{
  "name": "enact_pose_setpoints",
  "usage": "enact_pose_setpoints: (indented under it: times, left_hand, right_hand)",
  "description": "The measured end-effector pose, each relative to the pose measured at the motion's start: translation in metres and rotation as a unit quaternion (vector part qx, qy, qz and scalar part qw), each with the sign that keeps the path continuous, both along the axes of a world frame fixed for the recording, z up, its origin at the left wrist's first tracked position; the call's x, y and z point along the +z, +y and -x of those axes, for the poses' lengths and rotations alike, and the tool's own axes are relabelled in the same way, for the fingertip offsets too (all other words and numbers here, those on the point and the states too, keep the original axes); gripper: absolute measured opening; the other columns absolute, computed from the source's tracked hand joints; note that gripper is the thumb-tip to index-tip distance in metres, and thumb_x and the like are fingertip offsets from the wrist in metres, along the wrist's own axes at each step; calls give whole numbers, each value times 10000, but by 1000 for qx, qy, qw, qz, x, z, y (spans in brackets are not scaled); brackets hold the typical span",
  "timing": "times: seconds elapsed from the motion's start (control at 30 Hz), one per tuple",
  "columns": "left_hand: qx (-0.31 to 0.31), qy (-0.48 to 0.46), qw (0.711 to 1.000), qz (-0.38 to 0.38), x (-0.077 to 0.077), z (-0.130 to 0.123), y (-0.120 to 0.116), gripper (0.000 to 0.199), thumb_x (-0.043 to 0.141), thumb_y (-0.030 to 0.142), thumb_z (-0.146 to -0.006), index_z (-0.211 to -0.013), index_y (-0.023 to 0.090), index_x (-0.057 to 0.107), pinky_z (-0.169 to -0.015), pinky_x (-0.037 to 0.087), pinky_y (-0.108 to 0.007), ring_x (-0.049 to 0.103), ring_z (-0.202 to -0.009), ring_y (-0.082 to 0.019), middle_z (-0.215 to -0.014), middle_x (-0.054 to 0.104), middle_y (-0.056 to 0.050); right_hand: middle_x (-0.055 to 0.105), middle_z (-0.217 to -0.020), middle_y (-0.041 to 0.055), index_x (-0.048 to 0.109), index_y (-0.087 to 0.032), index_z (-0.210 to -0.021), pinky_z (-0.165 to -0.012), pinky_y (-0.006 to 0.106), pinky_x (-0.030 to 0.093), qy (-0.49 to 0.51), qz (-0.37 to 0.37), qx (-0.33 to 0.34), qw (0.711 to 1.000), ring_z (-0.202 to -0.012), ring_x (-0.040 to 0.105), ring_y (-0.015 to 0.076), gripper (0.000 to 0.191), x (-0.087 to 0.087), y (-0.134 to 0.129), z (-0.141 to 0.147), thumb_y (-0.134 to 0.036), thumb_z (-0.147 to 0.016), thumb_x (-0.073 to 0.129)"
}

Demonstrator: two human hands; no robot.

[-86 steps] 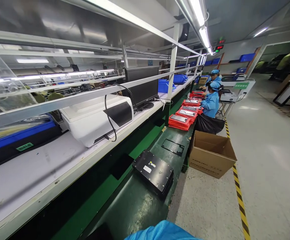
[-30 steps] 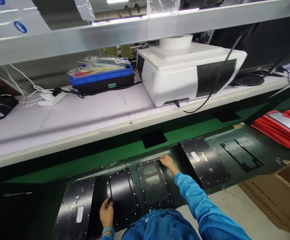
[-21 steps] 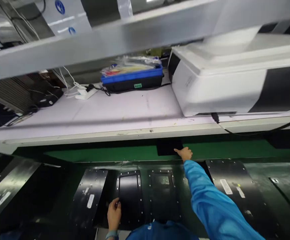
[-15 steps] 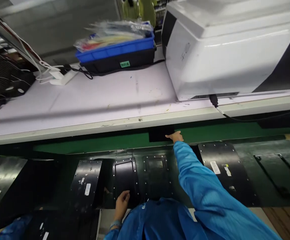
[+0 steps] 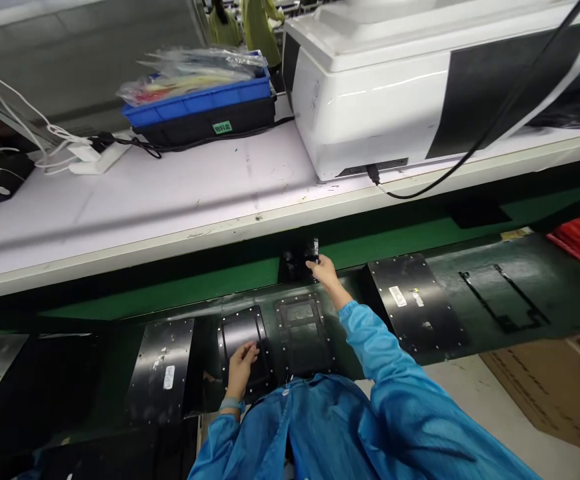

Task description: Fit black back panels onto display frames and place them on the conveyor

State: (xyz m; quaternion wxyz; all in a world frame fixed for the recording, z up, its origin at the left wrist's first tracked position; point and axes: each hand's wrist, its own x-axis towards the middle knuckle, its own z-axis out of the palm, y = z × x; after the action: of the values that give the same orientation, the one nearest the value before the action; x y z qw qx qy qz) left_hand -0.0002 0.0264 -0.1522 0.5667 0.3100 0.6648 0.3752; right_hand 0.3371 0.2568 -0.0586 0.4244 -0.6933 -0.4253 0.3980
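Note:
My right hand (image 5: 324, 270) reaches under the shelf edge, its fingers closed on the edge of a glossy black piece (image 5: 312, 250) that stands up over a dark patch on the green strip. My left hand (image 5: 243, 363) is held over a black framed plate (image 5: 244, 333) with light dots round its rim; its thumb and fingertips are pressed together, and anything between them is too small to make out. Just right of that plate lies a similar dark framed panel (image 5: 304, 327).
A white shelf (image 5: 195, 193) carries a blue tray (image 5: 195, 100) of plastic bags, a large white machine (image 5: 370, 100) and a power strip (image 5: 100, 159). Black labelled plates (image 5: 417, 300) lie on the dark green surface. A cardboard box (image 5: 550, 387) stands lower right. People in yellow-green are behind.
The view has shifted to the right. My right hand has lifted part of a black piece from the dark patch under the shelf. My left hand has come further over the framed plate.

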Motion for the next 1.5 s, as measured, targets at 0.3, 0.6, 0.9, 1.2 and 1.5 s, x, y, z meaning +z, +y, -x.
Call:
enact_pose_setpoints:
  times: [0.3, 0.6, 0.9, 1.2, 1.5]
  left_hand:
    - [96, -353, 930, -29, 51, -38, 27, 624, 573, 733, -940, -1274, 235, 744, -1292, 335, -460, 479, -1499, -279, -1491, 643, -104]
    - [12, -519, 853, 46, 70, -78, -1, 679, 669, 794, -829, -1181, 216, 732, -1154, 483, -466, 591, -1377, -327, -1307, 734, -137]
    - [-19, -352, 932, 87, 17, -123, 4, 601, 980, 329, -577, -1068, 168, 674, -969, 571, -412, 753, -1021, -280, -1029, 781, -91]
    - [-39, -336, 930, 146, -25, -117, 4, 524, 931, 266, -620, -1061, 172, 664, -996, 574, -485, 734, -1112, -329, -1143, 769, -143]
    - [-87, -281, 941, 167, -35, -118, 1, 470, 886, 305, -717, -1107, 173, 659, -989, 588, -473, 743, -1091, -311, -1173, 758, -165]
  right_hand:
    - [741, -789, 14, 668, -197, -851, -694, 280, 561, 447, 92, -105, 884, -733, 698, 191, 394, 12, -217, 44, -336, -610, 948]
    - [794, -930, 51, 655, -202, -1009, -725, 303, 627, 507, 156, -151, 834, -803, 764, 201, 420, -22, -288, 99, -325, -730, 943]
    - [778, -856, 103, 621, -155, -870, -504, 202, 557, 324, 332, -117, 878, -649, 753, 168, 421, -52, -300, 66, -531, -890, 808]
    - [706, -663, 58, 595, -161, -749, -490, 163, 509, 249, 253, -190, 915, -542, 688, 124, 299, -77, -297, 20, -303, -885, 821]
    - [680, -622, 26, 571, -177, -721, -499, 169, 495, 212, 231, -178, 933, -558, 682, 130, 299, -86, -310, 25, -284, -865, 809]
